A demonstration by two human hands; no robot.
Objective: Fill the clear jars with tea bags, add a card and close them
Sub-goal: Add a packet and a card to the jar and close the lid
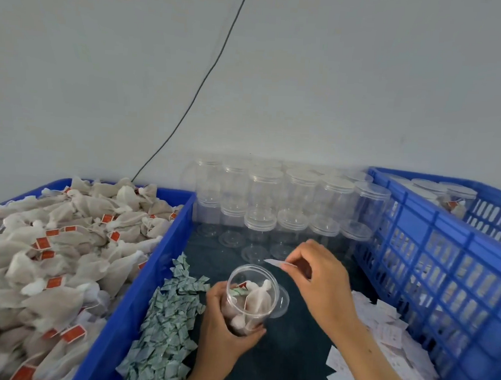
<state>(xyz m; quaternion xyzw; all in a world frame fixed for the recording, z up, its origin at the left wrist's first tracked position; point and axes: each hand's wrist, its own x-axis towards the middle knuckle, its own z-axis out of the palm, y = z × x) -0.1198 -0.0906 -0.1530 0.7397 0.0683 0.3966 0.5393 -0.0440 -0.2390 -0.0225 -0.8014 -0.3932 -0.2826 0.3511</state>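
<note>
My left hand (224, 324) grips an open clear jar (250, 296) tilted toward me, with several white tea bags and a small green packet inside. My right hand (323, 281) pinches a white card (276, 263) just above and right of the jar's mouth. The jar's clear lid (283, 301) lies on the dark table behind the jar. A blue tray (135, 300) at the left is heaped with tea bags (48, 258) bearing red tags. More white cards (381, 338) lie scattered at the right.
Stacked empty clear jars (284, 204) with lids stand at the back against the wall. A blue slatted crate (445, 263) at the right holds filled jars (456, 198). Small green packets (172, 318) are piled beside the tray. A black cable (210, 68) runs down the wall.
</note>
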